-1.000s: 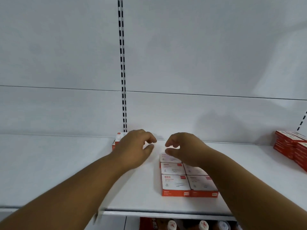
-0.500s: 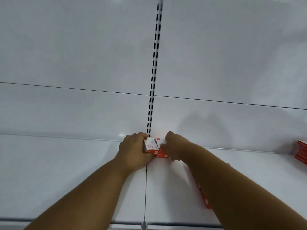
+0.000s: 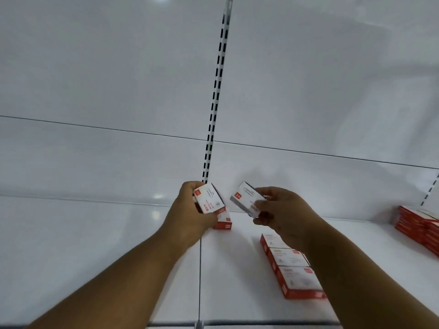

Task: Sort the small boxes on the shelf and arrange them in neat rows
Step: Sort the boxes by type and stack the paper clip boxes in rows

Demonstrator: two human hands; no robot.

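Observation:
My left hand [image 3: 190, 214] grips a small white-and-red box [image 3: 209, 198], lifted and tilted near the back of the white shelf [image 3: 95, 245]. My right hand [image 3: 280, 214] pinches a second small box [image 3: 247, 200], held in the air just to the right of the first. Another small box [image 3: 224, 220] lies on the shelf right below the left hand's box. A neat row of the same boxes [image 3: 289, 264] runs from front to back under my right forearm, which hides part of it.
A stack of red boxes [image 3: 418, 226] stands at the far right of the shelf. A slotted upright [image 3: 215, 103] runs up the white back panel. A seam [image 3: 200, 269] divides the shelf into two boards, and the front edge [image 3: 199, 325] is near the bottom.
Both hands have lifted a box each off the small pile by the upright and drawn them apart. The view has shifted left, bringing the row of boxes back into sight.

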